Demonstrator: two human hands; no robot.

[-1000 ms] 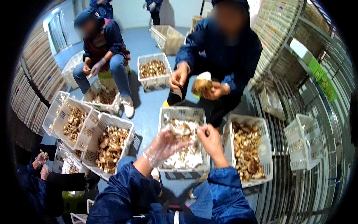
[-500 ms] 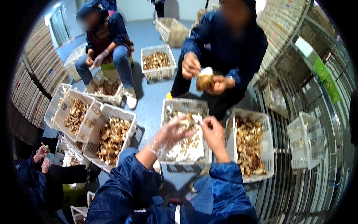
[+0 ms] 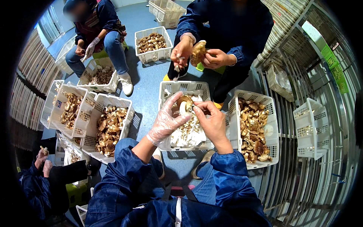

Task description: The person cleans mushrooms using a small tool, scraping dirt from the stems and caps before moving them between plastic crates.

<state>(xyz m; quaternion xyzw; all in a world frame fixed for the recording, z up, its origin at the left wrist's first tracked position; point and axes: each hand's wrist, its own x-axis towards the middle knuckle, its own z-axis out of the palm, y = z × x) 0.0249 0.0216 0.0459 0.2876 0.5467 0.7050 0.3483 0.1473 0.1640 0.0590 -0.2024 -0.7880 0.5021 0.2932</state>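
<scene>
- gloved left hand [image 3: 169, 122]: mushroom [image 3: 185, 106] held between thumb and fingers.
- bare right hand [image 3: 212, 120]: fingertips pinching its edge.
- risk: hard tugging could tear it.

this looks like a food-processing workroom, the sort found in a packing house. white plastic crates [image 3: 153, 56] holding brown mushrooms [image 3: 252, 132] stand about on a plain blue floor [image 3: 143, 85], and several people in similar dark blue jackets [image 3: 238, 30] sit low among them, some wearing thin clear gloves [image 3: 162, 126]. tall stacks of what look like pale trays [image 3: 32, 60] rise along the left side, and metal racking [image 3: 298, 181] runs along the right.
</scene>
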